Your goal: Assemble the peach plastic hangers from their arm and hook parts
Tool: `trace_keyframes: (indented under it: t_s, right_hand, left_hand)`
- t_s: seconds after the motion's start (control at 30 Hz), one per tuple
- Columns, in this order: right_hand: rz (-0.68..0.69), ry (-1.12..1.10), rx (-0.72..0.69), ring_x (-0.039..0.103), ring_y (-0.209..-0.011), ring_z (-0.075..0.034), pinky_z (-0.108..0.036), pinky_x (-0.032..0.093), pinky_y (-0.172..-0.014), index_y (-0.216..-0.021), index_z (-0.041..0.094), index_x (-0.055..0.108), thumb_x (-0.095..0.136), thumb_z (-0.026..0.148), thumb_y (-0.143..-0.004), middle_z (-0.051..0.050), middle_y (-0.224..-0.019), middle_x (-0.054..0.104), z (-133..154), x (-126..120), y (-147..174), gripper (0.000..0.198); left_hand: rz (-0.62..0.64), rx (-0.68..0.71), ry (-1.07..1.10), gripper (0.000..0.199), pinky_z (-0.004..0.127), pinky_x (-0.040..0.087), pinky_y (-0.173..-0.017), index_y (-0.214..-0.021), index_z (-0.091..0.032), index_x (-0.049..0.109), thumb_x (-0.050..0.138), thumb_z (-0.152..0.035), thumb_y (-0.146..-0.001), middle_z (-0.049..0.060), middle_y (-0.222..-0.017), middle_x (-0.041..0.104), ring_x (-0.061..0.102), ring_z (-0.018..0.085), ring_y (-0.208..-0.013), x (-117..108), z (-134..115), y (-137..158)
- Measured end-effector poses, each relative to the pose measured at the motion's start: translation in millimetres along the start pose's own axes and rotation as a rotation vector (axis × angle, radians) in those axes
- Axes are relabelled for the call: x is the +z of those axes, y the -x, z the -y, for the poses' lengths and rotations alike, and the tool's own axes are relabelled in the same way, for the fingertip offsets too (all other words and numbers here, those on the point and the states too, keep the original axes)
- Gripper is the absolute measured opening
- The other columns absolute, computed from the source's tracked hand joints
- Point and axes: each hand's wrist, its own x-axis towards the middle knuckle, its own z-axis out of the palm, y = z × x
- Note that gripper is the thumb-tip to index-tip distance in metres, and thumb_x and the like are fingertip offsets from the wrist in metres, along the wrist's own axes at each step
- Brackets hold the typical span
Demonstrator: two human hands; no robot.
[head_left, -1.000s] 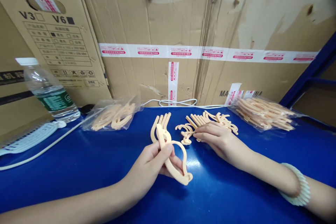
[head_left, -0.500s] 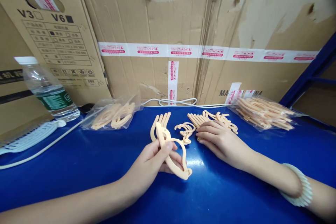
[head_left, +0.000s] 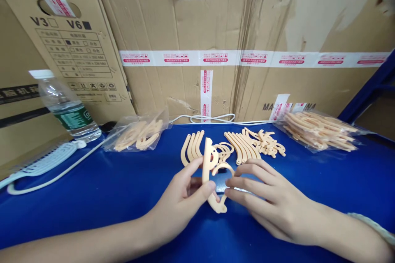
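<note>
My left hand (head_left: 188, 191) is closed on a cream plastic folding hanger (head_left: 206, 168), its broad arm upright between thumb and fingers. My right hand (head_left: 271, 197) is at the right side of it, fingers bent and fingertips together on a thin curved hanger piece (head_left: 224, 166). Whether that piece is joined to the rest is hidden by the fingers. Just behind lie loose hanger hooks (head_left: 226, 151), partly covered. A row of curved hanger arms (head_left: 193, 146) lies to the left, another row of arms (head_left: 242, 147) to the right.
Small hanger parts (head_left: 270, 141) are heaped behind my right hand. Bagged hanger parts lie at the left (head_left: 138, 133) and right (head_left: 321, 129). A water bottle (head_left: 72, 111), a pale hairbrush (head_left: 46, 162) and a white cable (head_left: 212, 118) lie before the cardboard boxes (head_left: 173, 90).
My right hand has left the parts pile and come toward me and left, to the folding hanger. My left hand has moved slightly right and turned the hanger more upright.
</note>
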Motion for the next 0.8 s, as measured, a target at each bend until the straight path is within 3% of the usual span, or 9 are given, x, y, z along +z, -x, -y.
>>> trace_keyframes:
  t_s: [0.1, 0.2, 0.3, 0.37, 0.5, 0.63, 0.7, 0.8]
  right_hand:
    - [-0.046, -0.127, 0.136, 0.056, -0.113, -0.026, -0.041, 0.051, -0.093, -0.117, 0.013, 0.064, 0.047, 0.006, -0.09, -0.016, -0.125, 0.059, 2, -2, 3, 0.033]
    - [-0.11, -0.334, 0.376, 0.044, -0.133, -0.025, -0.04, 0.046, -0.105, -0.125, 0.021, 0.059, 0.051, 0.012, -0.092, -0.014, -0.143, 0.045, 5, -4, 5, 0.036]
    - [-0.082, -0.623, 0.565, 0.039, -0.138, -0.026, -0.044, 0.038, -0.111, -0.136, 0.029, 0.05, 0.058, 0.026, -0.094, -0.009, -0.149, 0.043, 6, -4, 6, 0.043]
    - [-0.08, -0.811, 0.652, 0.045, -0.134, -0.025, -0.045, 0.038, -0.111, -0.134, 0.032, 0.053, 0.059, 0.03, -0.095, -0.007, -0.144, 0.05, 5, -4, 5, 0.04]
    - [-0.24, -1.04, 0.789, 0.055, -0.124, -0.025, -0.041, 0.046, -0.105, -0.12, 0.029, 0.063, 0.064, 0.032, -0.092, -0.007, -0.13, 0.062, 0, -4, 3, 0.028]
    - [-0.377, -1.117, 0.923, 0.065, -0.102, -0.02, -0.031, 0.055, -0.086, -0.113, 0.027, 0.059, 0.066, 0.037, -0.09, -0.006, -0.111, 0.067, -3, 1, 1, 0.026]
    - [-0.358, -1.139, 0.972, 0.066, -0.084, -0.016, -0.026, 0.055, -0.074, -0.113, 0.025, 0.056, 0.065, 0.04, -0.091, -0.004, -0.099, 0.068, -4, 5, 0, 0.028]
    - [-0.205, -1.209, 0.961, 0.061, -0.066, -0.013, -0.024, 0.049, -0.063, -0.101, 0.019, 0.059, 0.061, 0.046, -0.092, -0.003, -0.081, 0.067, -6, 9, -1, 0.028]
  left_hand:
    - [-0.103, 0.082, -0.128, 0.019, 0.024, 0.055, -0.068, -0.109, -0.021, 0.06, 0.06, -0.029, -0.092, 0.0, -0.088, 0.064, 0.063, 0.013, -0.072, -3, -1, -1]
    - [-0.114, 0.155, -0.287, 0.022, 0.025, 0.055, -0.068, -0.114, -0.025, 0.066, 0.058, -0.029, -0.093, 0.003, -0.103, 0.06, 0.063, 0.014, -0.076, -7, 0, -1]
    - [-0.111, 0.193, -0.453, 0.022, 0.026, 0.053, -0.07, -0.111, -0.026, 0.07, 0.059, -0.03, -0.093, 0.002, -0.096, 0.059, 0.061, 0.015, -0.078, -9, 1, 0]
    - [-0.131, 0.21, -0.507, 0.021, 0.027, 0.052, -0.073, -0.109, -0.027, 0.071, 0.058, -0.029, -0.093, 0.002, -0.094, 0.06, 0.061, 0.016, -0.081, -9, 1, 1]
    - [-0.178, 0.236, -0.511, 0.02, 0.026, 0.052, -0.076, -0.109, -0.028, 0.07, 0.057, -0.027, -0.094, 0.001, -0.098, 0.062, 0.062, 0.016, -0.086, -10, 0, 1]
    - [-0.207, 0.251, -0.604, 0.022, 0.027, 0.051, -0.076, -0.111, -0.028, 0.068, 0.054, -0.027, -0.095, 0.001, -0.101, 0.064, 0.062, 0.016, -0.089, -10, -1, 1]
    - [-0.189, 0.277, -0.686, 0.024, 0.028, 0.051, -0.079, -0.115, -0.027, 0.066, 0.052, -0.024, -0.096, 0.002, -0.105, 0.064, 0.062, 0.017, -0.094, -11, 0, 1]
    - [-0.159, 0.379, -0.831, 0.028, 0.029, 0.05, -0.087, -0.122, -0.026, 0.061, 0.051, -0.019, -0.096, 0.003, -0.111, 0.064, 0.062, 0.017, -0.1, -13, 3, 2]
